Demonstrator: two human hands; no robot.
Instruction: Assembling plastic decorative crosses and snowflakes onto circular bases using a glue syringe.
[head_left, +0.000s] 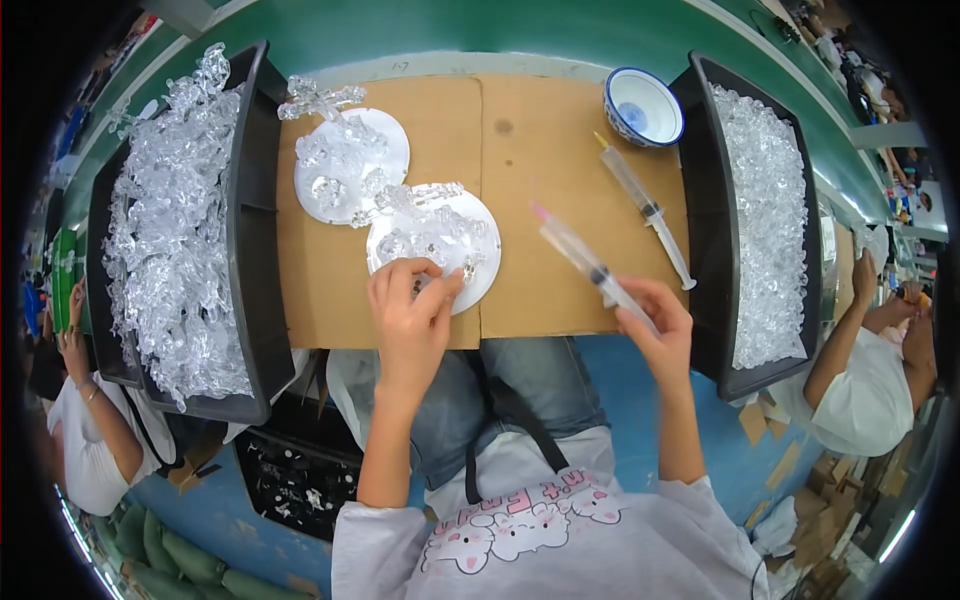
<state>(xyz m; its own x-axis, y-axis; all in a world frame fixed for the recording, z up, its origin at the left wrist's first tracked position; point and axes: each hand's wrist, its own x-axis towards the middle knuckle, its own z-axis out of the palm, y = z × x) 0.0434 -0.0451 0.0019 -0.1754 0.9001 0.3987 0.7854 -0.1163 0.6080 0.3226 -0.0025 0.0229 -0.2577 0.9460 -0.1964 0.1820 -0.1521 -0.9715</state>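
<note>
My right hand [655, 325] grips a clear syringe [575, 250] by its plunger end, its pink needle tip tilted up and leftward over the cardboard. My left hand [410, 305] is closed in a pinch at the near edge of a white round plate [487, 222]. Whatever lies between those fingers is too small and hidden to name. Clear plastic pieces [430, 235] are heaped on this plate. A second white plate [400, 135], farther left, bears more clear pieces [340, 150]. Another syringe [640, 200], with a yellow tip, rests on the cardboard [540, 110] to the right.
Black bins flank the cardboard: the left bin [262, 230] is heaped with clear plastic parts, the right bin [712, 230] with smaller clear pieces. Near the right bin stands a blue-and-white bowl [645, 105]. Other people sit at work on both sides.
</note>
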